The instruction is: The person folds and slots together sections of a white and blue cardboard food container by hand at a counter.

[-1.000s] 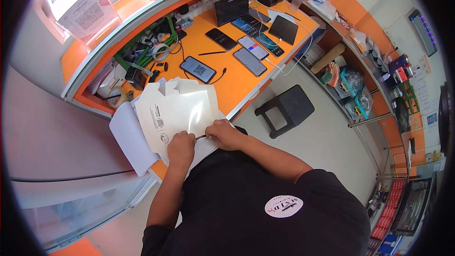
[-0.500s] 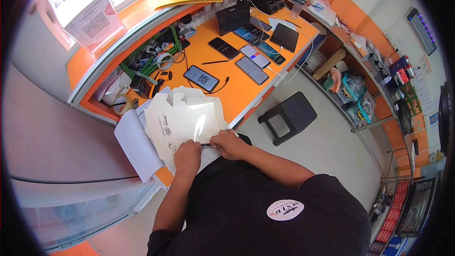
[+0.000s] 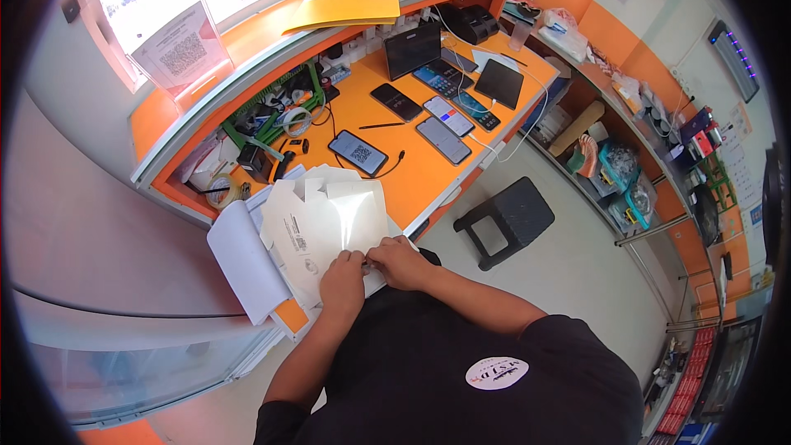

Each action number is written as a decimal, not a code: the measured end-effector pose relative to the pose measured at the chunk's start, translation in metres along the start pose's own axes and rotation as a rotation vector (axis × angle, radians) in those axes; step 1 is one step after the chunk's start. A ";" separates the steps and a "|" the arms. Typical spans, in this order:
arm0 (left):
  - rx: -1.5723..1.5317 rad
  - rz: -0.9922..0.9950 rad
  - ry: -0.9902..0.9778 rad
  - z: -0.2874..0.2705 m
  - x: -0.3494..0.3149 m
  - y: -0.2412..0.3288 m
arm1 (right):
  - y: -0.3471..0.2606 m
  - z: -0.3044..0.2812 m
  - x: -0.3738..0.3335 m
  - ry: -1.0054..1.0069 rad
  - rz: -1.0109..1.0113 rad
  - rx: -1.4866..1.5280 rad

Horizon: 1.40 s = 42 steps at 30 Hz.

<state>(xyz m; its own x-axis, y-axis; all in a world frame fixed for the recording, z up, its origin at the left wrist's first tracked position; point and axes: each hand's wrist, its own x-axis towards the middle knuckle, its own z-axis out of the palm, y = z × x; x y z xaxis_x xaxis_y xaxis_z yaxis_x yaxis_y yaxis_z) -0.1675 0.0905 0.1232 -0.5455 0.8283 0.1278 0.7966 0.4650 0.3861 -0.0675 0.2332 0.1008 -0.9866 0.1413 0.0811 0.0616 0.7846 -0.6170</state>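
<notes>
A flattened cream carton [image 3: 321, 210] with small dark print and folded flaps lies at the near end of the orange counter [image 3: 416, 185], with glare along its middle. At its near edge my left hand [image 3: 343, 282] is closed, fingers bent and pressed together. Right beside it, almost touching, my right hand [image 3: 398, 262] is closed too. Their fingers meet over something small and dark that they mostly hide. Under the carton's left side is an open pad of white paper [image 3: 247, 259], its leaf hanging over the edge.
Several phones lie on the counter, one of them [image 3: 358, 153] showing a square code. A roll of clear tape [image 3: 222, 191] and a green basket [image 3: 276, 107] of odds and ends fill the shelf. A black stool [image 3: 507, 218] stands right. Yellow folders [image 3: 342, 4] rest on the ledge.
My hands have come closer together, and the slim dark thing that showed between them is now mostly covered. The whole view has shifted slightly.
</notes>
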 end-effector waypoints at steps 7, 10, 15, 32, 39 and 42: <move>-0.241 0.107 0.093 -0.023 -0.006 -0.005 | -0.044 -0.033 -0.011 0.538 -0.302 0.070; -0.429 0.254 0.088 -0.046 -0.005 -0.018 | -0.034 -0.032 -0.015 0.903 -0.157 0.268; -0.655 0.397 -0.070 -0.063 -0.017 -0.026 | -0.001 -0.059 -0.009 0.676 0.411 1.139; -0.883 0.484 -0.692 -0.059 -0.022 -0.044 | 0.010 -0.074 -0.008 0.194 0.407 1.533; -0.853 -0.043 -0.157 -0.069 -0.021 -0.065 | 0.030 -0.082 -0.010 0.362 0.269 1.529; -1.057 -0.306 0.298 -0.052 -0.022 -0.081 | 0.018 -0.086 -0.003 0.527 0.355 1.330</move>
<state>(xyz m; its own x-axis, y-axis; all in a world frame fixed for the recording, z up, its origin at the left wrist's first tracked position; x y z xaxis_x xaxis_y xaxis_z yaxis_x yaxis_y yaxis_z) -0.2333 0.0187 0.1368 -0.8315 0.5530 0.0533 0.0786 0.0221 0.9967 -0.0503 0.2991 0.1571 -0.7640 0.6308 -0.1355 -0.1852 -0.4155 -0.8905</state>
